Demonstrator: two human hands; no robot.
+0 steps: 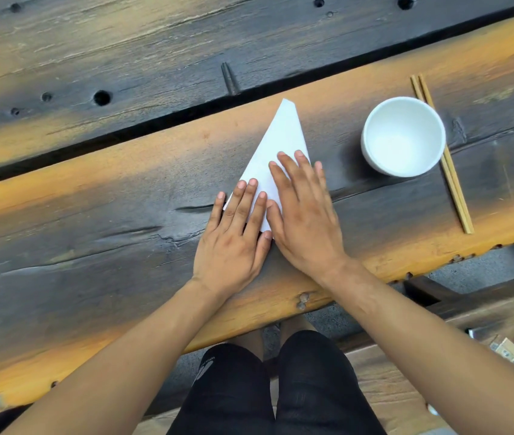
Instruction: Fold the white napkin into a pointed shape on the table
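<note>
- White napkin [282, 142] lying flat on the wooden counter [98, 196], near the front edge, already folded to a narrow triangle with its tip pointing away toward the far plank.
- Left hand [233, 243] flat, fingers straight and together, pressing the near left corner of the napkin.
- Right hand [304, 215] flat too, fingers straight and slightly spread, pressing the near right part; thumbs side by side, the two hands touching over the wide end.
- Nothing gripped or pinched: both hands laid open, palms down.
- Step in hand, by the look of it: smoothing and setting the creases at the wide end after a fold.
- Tip slightly blunt, with a small corner turned at the top.
- Task seemingly well along, the pointed shape largely there.
- Next move likely calling for firm strokes along the long edges toward the tip, with one hand kept down so the layers do not slide.
- White bowl [404, 136] to the right, apart from the napkin; pair of chopsticks [450, 180] beyond it, partly hidden by its rim.
</note>
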